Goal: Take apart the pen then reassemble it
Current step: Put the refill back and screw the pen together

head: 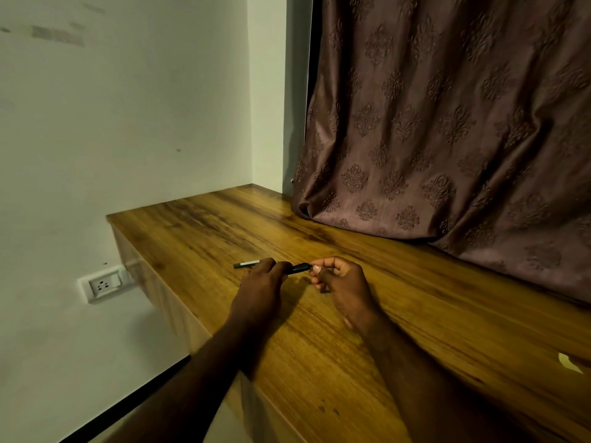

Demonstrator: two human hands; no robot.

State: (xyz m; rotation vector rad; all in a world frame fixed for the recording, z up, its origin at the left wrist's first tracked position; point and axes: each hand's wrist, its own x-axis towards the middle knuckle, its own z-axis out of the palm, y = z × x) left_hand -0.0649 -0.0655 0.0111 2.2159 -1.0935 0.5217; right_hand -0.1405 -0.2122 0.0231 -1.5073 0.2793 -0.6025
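A slim pen (pixel 296 268) with a grey rear part and a black front grip is held level just above the wooden table (pixel 415 314). My left hand (pixel 259 290) wraps around its middle, so the grey end (pixel 247 264) sticks out to the left. My right hand (pixel 342 282) pinches the pen's tip end (pixel 307 267) between thumb and forefinger. The middle of the barrel is hidden under my left fingers. Whether the tip piece has come loose from the barrel is too small to tell.
A brown patterned curtain (pixel 447 129) hangs onto the table at the back right. The table's left edge (pixel 166 302) drops off beside a white wall with a socket (pixel 104 284). A small pale scrap (pixel 569 362) lies at the far right.
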